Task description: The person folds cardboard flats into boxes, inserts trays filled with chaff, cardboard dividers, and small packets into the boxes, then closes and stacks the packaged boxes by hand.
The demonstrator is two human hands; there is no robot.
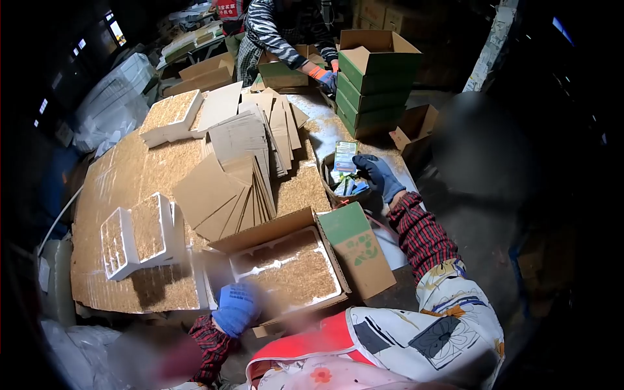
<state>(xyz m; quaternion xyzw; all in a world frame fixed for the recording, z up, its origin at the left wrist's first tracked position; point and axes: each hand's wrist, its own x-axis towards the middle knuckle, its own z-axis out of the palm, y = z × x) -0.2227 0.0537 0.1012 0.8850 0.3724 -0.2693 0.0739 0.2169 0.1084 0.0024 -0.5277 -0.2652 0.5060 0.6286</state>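
So closest up is the wearer's own pink apron (325, 374) with its red border, and the patterned sleeve (448, 335) coming off it toward the right side of the tabletop (107, 195). At the end of that arm, the gloved right hand (382, 179) is over a round bucket (325, 179) by the tabletop's right edge. The bit that matters, imo: the printed packet (345, 158) sits on top of the bucket's pile, just left of the fingers, long side running away from the wearer, so the hand meets it at its right edge, not an end. The fingers look half curled there, but it's kinda dim and small from where I'm standing, so can't say if they've really pinched it. Right hand is easily the nearer one. The left hand (237, 310), in a lighter blue glove, is way down at the near left corner of the open carton (266, 233); fingers are hidden, so no clue whether it's gripping. That carton is at the tabletop's near edge, nearer the wearer and left of the bucket, green flap (354, 247) folded out between them, with a white foam tray (330, 273) of brown shreddy filling (292, 276) inside. Cardboard sheets (237, 140) are fanned out beyond it, and green boxes (374, 97) are stacked by the tabletop's far right corner.
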